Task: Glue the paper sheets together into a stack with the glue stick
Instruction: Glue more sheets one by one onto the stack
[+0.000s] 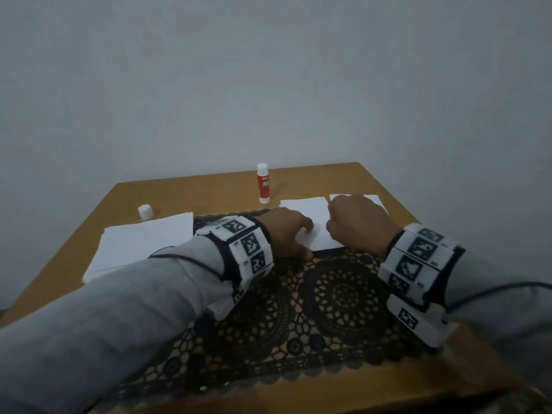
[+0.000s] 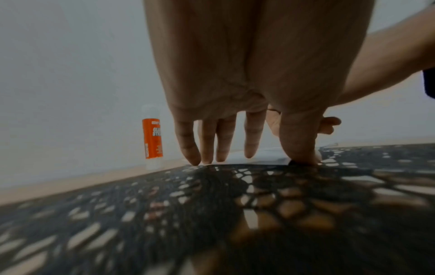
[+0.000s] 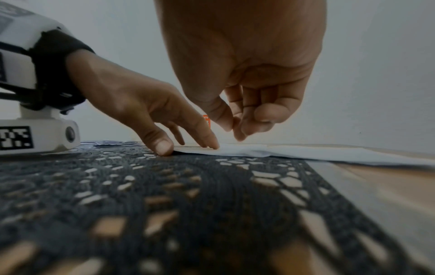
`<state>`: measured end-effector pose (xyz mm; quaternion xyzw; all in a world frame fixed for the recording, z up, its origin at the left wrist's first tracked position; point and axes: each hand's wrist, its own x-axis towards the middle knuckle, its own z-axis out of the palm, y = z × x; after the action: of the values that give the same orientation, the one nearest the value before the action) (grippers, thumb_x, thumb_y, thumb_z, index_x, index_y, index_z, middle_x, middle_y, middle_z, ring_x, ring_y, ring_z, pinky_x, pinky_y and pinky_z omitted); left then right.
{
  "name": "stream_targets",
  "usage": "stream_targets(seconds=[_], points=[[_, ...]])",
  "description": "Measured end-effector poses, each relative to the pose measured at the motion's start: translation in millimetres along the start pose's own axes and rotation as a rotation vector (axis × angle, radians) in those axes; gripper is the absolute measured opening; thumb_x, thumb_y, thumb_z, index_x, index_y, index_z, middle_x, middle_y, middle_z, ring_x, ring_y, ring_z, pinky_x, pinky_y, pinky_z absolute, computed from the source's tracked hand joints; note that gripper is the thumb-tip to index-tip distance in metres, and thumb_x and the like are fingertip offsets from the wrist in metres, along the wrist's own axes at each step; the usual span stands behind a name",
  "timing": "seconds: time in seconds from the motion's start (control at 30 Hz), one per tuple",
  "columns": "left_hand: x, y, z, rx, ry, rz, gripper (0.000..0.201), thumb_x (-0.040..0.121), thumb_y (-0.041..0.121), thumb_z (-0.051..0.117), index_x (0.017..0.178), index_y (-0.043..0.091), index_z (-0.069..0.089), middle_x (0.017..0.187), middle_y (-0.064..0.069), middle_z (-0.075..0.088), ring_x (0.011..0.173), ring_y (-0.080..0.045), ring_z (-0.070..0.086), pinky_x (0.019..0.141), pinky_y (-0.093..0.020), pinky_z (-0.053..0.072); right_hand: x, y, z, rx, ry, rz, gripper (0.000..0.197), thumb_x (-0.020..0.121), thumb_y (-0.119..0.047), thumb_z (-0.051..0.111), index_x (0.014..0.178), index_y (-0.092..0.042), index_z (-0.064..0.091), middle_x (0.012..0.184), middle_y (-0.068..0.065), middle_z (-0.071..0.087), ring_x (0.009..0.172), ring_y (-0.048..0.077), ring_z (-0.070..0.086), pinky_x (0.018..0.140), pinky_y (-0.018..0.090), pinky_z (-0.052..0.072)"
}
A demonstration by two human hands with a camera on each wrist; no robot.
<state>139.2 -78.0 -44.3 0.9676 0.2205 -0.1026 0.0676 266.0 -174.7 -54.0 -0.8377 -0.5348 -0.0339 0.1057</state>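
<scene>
Right, head view: glue stick upright at the far side of the tabletop, uncapped, its white cap standing apart to the left. Large paper stack lies left, small sheet centre on the black lace mat, another sheet behind the right hand. Left hand presses the small sheet.

Left wrist view: fingers straight, tips down on the paper's near edge; glue stick behind them.

Right wrist view: left hand holds the sheet flat, thumb at its edge. Right hand hovers just above, fingers curled, thumb near fingertips, nothing gripped.
</scene>
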Motion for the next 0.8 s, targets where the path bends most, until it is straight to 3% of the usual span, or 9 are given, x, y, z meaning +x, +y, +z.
stream_targets(seconds=[0.2,0.33,0.43,0.53,0.63,0.73,0.8], points=[[3,2,-4,0.072,0.083,0.084,0.044,0.087,0.042,0.062,0.127,0.026,0.058,0.129,0.001,0.058,0.115,-0.019,0.053,0.100,-0.034,0.042,6,4,3,0.047,0.021,0.030,0.021,0.087,-0.014,0.052,0.067,-0.013,0.046,0.075,0.004,0.055,0.070,0.022,0.056,0.060,0.032,0.045],[-4,2,-6,0.049,0.119,0.094,0.034,0.095,0.032,0.050,0.123,0.018,0.062,0.122,-0.002,0.064,0.109,-0.019,0.058,0.099,-0.034,0.046,5,4,1,0.066,0.026,0.035,0.025,0.085,-0.011,0.052,0.062,-0.011,0.042,0.068,0.004,0.050,0.063,0.022,0.052,0.052,0.029,0.036],[-11,4,-5,0.085,0.130,0.109,0.032,0.098,0.024,0.042,0.110,0.009,0.067,0.105,-0.007,0.069,0.092,-0.020,0.063,0.086,-0.032,0.051,5,3,0,0.066,0.040,0.029,0.028,0.083,-0.008,0.051,0.059,-0.010,0.038,0.065,0.004,0.046,0.059,0.021,0.046,0.050,0.028,0.032],[-13,5,-2,0.140,0.154,0.111,0.028,0.097,0.020,0.040,0.096,0.007,0.065,0.093,-0.010,0.067,0.078,-0.020,0.057,0.074,-0.030,0.047,4,3,-1,0.076,0.046,0.037,0.028,0.082,-0.007,0.050,0.059,-0.010,0.034,0.065,0.004,0.044,0.060,0.022,0.045,0.050,0.028,0.028],[-15,3,-1,0.133,0.151,0.101,0.028,0.096,0.020,0.042,0.098,0.008,0.067,0.095,-0.009,0.068,0.081,-0.020,0.058,0.073,-0.027,0.044,3,4,-2,0.085,0.056,0.051,0.026,0.083,-0.008,0.049,0.061,-0.010,0.035,0.068,0.004,0.046,0.066,0.024,0.048,0.050,0.027,0.028],[-18,0,-2,0.058,0.152,0.100,0.027,0.096,0.023,0.048,0.107,0.012,0.071,0.103,-0.005,0.069,0.091,-0.019,0.062,0.081,-0.025,0.046,3,5,-1,0.108,0.073,0.056,0.026,0.083,-0.010,0.049,0.062,-0.011,0.035,0.069,0.004,0.046,0.068,0.025,0.049,0.051,0.028,0.027],[-21,-4,-2,0.012,0.177,0.097,0.022,0.093,0.025,0.056,0.104,0.014,0.072,0.103,-0.002,0.069,0.089,-0.015,0.060,0.078,-0.023,0.043,3,6,-2,0.122,0.078,0.061,0.027,0.083,-0.009,0.049,0.062,-0.011,0.033,0.067,0.003,0.043,0.066,0.024,0.046,0.050,0.028,0.026]])
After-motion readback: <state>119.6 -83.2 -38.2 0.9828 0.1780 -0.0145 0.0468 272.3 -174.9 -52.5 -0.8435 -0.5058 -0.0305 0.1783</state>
